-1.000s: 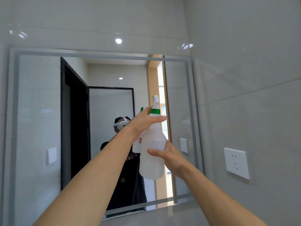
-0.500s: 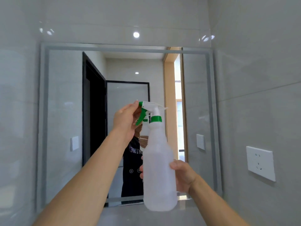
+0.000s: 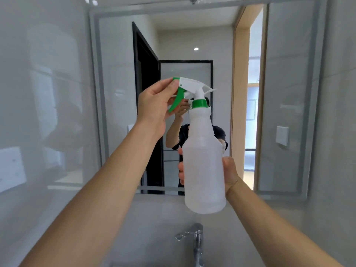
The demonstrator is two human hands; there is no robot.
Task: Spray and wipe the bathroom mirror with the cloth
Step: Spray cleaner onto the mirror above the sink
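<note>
A translucent white spray bottle (image 3: 203, 166) with a green collar and a white-and-green trigger head stands upright in front of the bathroom mirror (image 3: 119, 74). My right hand (image 3: 229, 174) grips the bottle's body from behind, fingertips showing on its left side. My left hand (image 3: 156, 105) pinches the green nozzle tip of the spray head, which points left. The mirror shows a person in a dark shirt behind the bottle. No cloth is in view.
A chrome faucet (image 3: 196, 241) rises at the bottom centre, below the bottle. Grey tiled walls flank the mirror. A white wall plate (image 3: 11, 168) sits on the left wall. The mirror reflects a dark doorway and a wooden door frame.
The view has tilted down, so the faucet has come into sight. Since a second ago the spray head has turned to point left, and my left hand now pinches its nozzle tip.
</note>
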